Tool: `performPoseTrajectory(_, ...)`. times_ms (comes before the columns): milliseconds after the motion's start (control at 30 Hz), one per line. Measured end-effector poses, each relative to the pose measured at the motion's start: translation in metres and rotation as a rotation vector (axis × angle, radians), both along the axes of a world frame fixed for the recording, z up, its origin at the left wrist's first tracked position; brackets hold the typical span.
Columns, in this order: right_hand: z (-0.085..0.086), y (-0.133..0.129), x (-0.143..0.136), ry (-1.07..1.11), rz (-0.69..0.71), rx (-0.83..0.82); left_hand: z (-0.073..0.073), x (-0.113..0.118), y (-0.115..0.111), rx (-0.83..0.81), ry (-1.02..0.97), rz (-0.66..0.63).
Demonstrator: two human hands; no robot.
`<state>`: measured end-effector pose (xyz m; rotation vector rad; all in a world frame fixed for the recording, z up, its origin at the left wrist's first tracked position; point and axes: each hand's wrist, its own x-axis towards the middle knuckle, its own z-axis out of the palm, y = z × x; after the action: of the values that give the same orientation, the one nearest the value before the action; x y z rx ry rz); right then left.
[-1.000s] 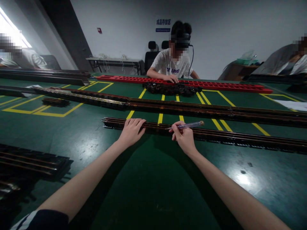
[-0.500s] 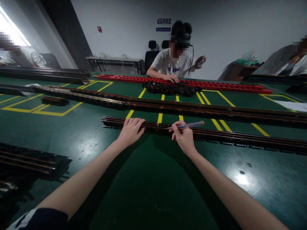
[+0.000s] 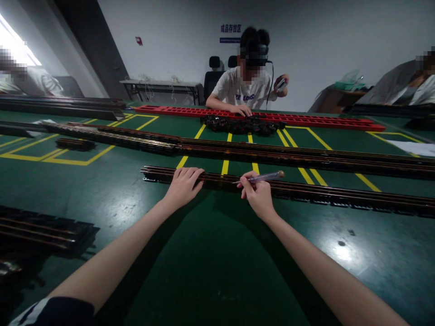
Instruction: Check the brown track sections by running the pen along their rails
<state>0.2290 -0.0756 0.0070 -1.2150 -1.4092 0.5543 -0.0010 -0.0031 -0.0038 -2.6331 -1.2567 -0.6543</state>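
Since a second ago, co-worker's hand opposite has come up holding a small object. Left hand lies over near dark strip, thumb apart from fingers; cannot tell if gripping. Right hand pinches slim tool, tip over the strip. Strip lies lengthwise across green counter.
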Motion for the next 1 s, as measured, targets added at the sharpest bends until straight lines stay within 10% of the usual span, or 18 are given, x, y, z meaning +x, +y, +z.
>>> performPoseTrajectory(1000, 0.0007, -0.0015, 0.0012, 0.004, -0.019, 0.011, 0.0045, 0.0047, -0.0057, 0.023, 0.015, 0.047)
